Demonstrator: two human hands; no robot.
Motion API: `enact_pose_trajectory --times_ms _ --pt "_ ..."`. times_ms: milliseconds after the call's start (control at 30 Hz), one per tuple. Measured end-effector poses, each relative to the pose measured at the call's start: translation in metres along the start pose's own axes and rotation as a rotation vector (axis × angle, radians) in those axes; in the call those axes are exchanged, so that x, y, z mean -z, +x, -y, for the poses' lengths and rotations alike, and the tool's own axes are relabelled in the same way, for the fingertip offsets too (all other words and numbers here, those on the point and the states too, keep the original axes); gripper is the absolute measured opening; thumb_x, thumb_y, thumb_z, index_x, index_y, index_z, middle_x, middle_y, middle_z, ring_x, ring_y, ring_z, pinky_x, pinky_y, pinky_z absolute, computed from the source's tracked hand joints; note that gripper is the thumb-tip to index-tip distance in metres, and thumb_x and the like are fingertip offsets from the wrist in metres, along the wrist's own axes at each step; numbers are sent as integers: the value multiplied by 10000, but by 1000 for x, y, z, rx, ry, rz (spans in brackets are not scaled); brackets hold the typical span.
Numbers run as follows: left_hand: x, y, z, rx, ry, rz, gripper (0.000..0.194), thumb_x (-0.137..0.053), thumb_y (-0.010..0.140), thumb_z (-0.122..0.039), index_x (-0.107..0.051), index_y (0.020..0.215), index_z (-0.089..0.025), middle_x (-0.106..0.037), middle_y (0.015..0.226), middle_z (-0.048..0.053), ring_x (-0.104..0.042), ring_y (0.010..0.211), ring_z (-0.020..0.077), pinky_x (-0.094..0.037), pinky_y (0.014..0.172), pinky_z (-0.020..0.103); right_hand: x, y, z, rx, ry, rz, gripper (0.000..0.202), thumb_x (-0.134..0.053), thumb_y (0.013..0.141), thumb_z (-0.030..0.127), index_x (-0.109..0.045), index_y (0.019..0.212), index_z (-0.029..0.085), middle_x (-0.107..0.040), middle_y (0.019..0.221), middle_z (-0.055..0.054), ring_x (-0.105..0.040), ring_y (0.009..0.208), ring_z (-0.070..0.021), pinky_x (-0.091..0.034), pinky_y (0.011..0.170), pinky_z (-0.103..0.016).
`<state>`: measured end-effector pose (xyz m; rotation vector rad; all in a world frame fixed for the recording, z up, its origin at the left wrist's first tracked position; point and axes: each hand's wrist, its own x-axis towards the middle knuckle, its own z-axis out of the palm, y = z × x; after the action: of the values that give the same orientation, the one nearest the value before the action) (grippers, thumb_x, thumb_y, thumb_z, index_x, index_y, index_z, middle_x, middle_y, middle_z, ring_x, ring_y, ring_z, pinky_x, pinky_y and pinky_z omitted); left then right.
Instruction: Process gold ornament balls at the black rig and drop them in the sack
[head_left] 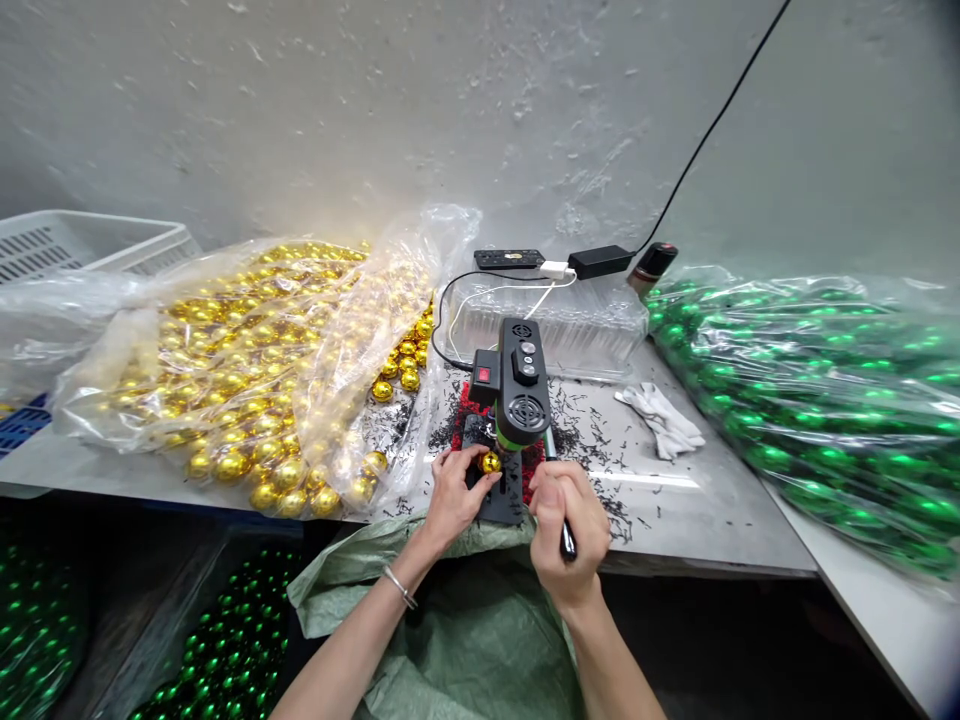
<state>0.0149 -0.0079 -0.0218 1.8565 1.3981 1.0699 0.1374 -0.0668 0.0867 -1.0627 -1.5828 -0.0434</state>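
My left hand [457, 490] pinches a small shiny gold ball [491, 462] between thumb and fingers, right under the head of a black bench machine [523, 385]. Whether the ball touches the machine's base plate [501, 506] I cannot tell. My right hand [571, 525] is wrapped round a lever handle [568, 543] with a black grip, at the machine's right side. A red switch [484, 375] sits on the machine's left. A large clear bag of gold balls [255, 350] lies open to the left, several loose balls at its mouth.
Black scraps [592, 430] litter the metal table [720, 520]. A white glove [660, 418] lies right of the machine. Behind stand clear plastic boxes [592, 320] with a power adapter [600, 262] on top. A bag of green balls [817, 400] fills the right; green sacking [472, 630] hangs in front.
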Motion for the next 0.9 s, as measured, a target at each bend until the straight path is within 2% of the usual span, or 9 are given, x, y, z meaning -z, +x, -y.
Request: enact_pose_trajectory --times_ms 167,333,433,533,733,833,900 --pt "-3 -1 5 -88 57 51 361 -669 852 -305 -637 1201 -217 -680 1197 94 -589 1141 255 -333 1074 507 1 1 0 18 -1 18 248 -415 871 8 -456 726 205 -488 671 0 -522 690 -139 -425 609 -277" --pt "0 0 5 -108 67 96 326 -675 848 -327 -667 1159 -226 -687 1181 89 -586 1135 261 -332 1072 523 1 -3 -1 18 -1 19 251 -425 859 3 -450 715 208 -484 653 4 -531 696 -144 -431 611 -277" --pt "1 2 6 -121 54 110 332 -686 842 -338 -672 1155 -227 -691 1165 89 -587 1118 265 -355 1050 510 -2 -11 -8 31 10 13 239 -418 857 18 -455 718 208 -493 653 -1 -535 686 -150 -444 599 -281" --pt "0 3 7 -122 44 110 338 -690 841 -355 -674 1155 -229 -692 1156 86 -589 1102 264 -371 1032 494 -8 -22 -20 116 -7 4 209 -406 864 57 -467 731 207 -518 692 -16 -526 659 -149 -457 591 -292" --pt "-1 2 8 -127 42 99 331 -699 836 -346 -680 1142 -221 -697 1136 89 -597 1076 263 -376 1015 493 -24 -43 -43 186 -65 -84 226 -364 915 121 -452 728 212 -509 703 -2 -535 650 -137 -507 713 -354" --pt "0 2 7 -125 44 100 327 -695 838 -342 -679 1141 -220 -697 1133 90 -601 1070 260 -385 1012 486 -26 -46 -46 237 -71 -56 234 -367 926 140 -454 721 214 -505 692 2 -542 647 -135 -501 691 -337" --pt "0 2 6 -122 42 100 336 -702 831 -346 -680 1142 -222 -698 1130 91 -603 1069 262 -389 1015 487 -23 -42 -42 217 -56 -57 234 -370 917 127 -452 715 213 -500 691 1 -528 640 -137 -489 667 -332"
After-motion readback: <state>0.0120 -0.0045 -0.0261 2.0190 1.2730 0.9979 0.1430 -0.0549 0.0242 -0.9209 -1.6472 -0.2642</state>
